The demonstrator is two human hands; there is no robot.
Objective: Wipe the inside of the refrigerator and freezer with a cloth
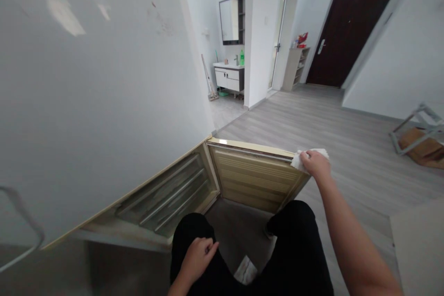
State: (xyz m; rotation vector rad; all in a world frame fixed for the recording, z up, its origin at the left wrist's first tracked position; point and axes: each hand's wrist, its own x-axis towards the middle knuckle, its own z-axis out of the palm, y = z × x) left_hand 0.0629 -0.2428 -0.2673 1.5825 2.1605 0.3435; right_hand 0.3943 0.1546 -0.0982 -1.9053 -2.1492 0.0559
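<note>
Pinching a white tissue point(323, 153), the right hand point(315, 163) was on the open fridge door point(256, 175) at 4 o'clock; the left hand point(199, 256) lay curled shut at 7. Sideways pressure could've swung that door and slipped the grip, imo.

I list one pair of trousers point(296, 252), plain black, matte, covering both knees. Right forearm point(350, 226) and left forearm point(181, 283): both bare as far as my view reaches. Left hand point(199, 259), right hand point(316, 164): bare to the wrist.
</note>
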